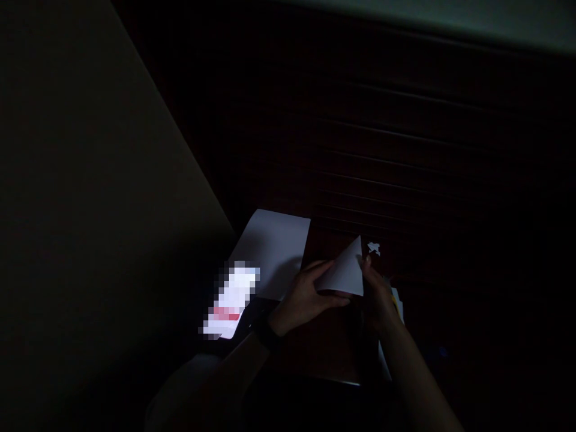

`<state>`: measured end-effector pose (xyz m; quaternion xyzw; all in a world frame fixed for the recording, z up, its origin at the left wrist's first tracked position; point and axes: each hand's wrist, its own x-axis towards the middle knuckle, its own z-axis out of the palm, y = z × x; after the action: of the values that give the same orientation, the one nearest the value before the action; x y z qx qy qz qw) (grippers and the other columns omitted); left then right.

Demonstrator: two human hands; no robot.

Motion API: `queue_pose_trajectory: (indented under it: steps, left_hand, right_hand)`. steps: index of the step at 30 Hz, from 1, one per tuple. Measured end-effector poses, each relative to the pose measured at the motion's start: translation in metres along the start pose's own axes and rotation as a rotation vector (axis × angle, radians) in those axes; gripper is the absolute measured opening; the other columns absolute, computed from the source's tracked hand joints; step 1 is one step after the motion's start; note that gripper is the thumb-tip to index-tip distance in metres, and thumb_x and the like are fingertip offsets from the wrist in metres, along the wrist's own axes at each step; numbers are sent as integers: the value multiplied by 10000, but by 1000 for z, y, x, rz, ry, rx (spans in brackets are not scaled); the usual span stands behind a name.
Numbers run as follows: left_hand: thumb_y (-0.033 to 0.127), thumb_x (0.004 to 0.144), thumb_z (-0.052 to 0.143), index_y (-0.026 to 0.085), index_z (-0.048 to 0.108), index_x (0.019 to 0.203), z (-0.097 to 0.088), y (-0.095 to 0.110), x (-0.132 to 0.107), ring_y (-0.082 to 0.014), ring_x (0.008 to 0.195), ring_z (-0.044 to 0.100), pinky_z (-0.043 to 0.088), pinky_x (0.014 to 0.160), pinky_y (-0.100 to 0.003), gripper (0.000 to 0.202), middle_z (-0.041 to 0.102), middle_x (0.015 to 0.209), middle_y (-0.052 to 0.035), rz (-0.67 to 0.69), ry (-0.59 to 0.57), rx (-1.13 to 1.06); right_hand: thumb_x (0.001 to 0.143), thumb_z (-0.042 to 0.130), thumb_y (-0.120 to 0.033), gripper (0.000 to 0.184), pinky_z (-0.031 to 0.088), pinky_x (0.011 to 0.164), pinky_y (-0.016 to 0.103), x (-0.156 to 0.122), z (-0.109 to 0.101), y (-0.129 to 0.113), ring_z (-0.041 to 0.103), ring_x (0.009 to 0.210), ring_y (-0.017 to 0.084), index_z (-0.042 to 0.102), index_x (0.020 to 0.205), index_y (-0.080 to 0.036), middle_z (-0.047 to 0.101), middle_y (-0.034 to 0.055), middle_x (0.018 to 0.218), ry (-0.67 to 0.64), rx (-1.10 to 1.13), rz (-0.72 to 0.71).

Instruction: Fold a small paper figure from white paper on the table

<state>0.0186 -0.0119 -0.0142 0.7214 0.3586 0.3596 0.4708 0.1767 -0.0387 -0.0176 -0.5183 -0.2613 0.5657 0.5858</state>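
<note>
A folded white paper triangle [345, 271] is held up over a dark wooden surface [427, 198]. My left hand [302, 297] grips its left edge, thumb under the lower fold, with a dark band on the wrist. On the paper's right edge, my right hand [378, 297] pinches near the tip. The scene is very dark.
A flat white sheet [274, 249] lies to the left of my hands. A bright blurred rectangle [231, 300] with a red stripe sits left of it. A small white paper scrap [374, 248] lies beyond the triangle. More white paper [398, 303] shows under my right wrist. A pale wall [81, 180] fills the left.
</note>
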Motion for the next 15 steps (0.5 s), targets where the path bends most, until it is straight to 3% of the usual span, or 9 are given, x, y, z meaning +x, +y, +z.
queue_pose_trajectory:
  steps: [10, 15]
  left_hand:
    - [362, 560, 764, 229, 497, 1212, 1, 2, 2, -244, 1118, 466, 389, 944, -376, 717, 496, 1234, -74, -13, -13, -143]
    - [339, 686, 680, 210, 507, 1189, -2, 12, 0, -223, 1060, 523, 428, 899, -344, 547, 537, 1199, -73, -81, -53, -282]
  right_hand:
    - [738, 469, -639, 512, 456, 592, 278, 2, -4, -1, 630, 726, 211, 633, 942, -200, 685, 42, 816, 16, -7, -15]
    - [729, 544, -579, 436, 452, 586, 280, 2, -7, 4, 625, 698, 206, 646, 919, -200, 684, 45, 809, 46, 8, 14]
